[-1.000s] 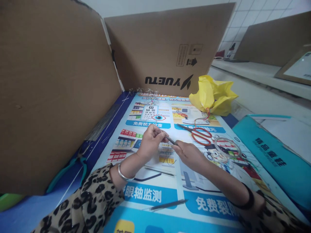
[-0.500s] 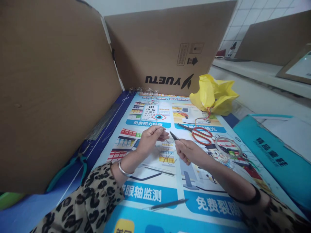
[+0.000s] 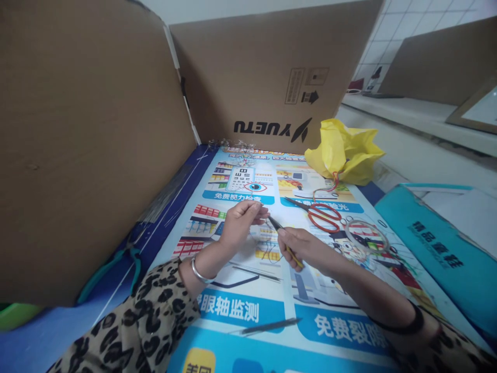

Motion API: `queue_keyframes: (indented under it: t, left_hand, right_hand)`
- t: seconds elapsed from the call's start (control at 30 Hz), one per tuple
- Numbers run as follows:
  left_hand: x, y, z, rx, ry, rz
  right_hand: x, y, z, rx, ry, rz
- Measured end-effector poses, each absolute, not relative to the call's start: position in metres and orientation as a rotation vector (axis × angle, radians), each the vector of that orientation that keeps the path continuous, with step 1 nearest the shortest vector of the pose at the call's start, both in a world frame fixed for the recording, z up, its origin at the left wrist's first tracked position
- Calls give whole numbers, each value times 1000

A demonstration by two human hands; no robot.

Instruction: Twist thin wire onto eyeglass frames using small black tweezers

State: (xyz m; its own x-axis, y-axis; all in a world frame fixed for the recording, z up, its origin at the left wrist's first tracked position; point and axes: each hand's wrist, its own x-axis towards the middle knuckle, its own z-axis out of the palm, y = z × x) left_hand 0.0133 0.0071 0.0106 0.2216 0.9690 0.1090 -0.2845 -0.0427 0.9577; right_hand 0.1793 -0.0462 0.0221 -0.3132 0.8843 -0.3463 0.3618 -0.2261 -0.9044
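Above the middle of the printed poster (image 3: 288, 274), the left hand (image 3: 238, 225) was pinched on a thin wire (image 3: 265, 234), and the right hand (image 3: 298, 244) was closed around yellow-handled pliers (image 3: 274, 223), their tips right by the left fingertips; whether they touched could not be told. Red-handled scissors (image 3: 325, 217) lay just beyond the right hand. Cardboard (image 3: 97, 145) walled the left side, a teal box (image 3: 435, 233) the right. Nearer the wearer, open poster surrounded some thin dark rods (image 3: 269, 326).
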Motion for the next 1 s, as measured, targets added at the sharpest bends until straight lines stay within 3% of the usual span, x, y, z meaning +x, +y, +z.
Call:
queue_keyframes:
  t: [1.0]
  left_hand:
    - [22, -10, 13, 1220, 829, 1342]
  right_hand:
    - [169, -49, 16, -1589, -1494, 1569]
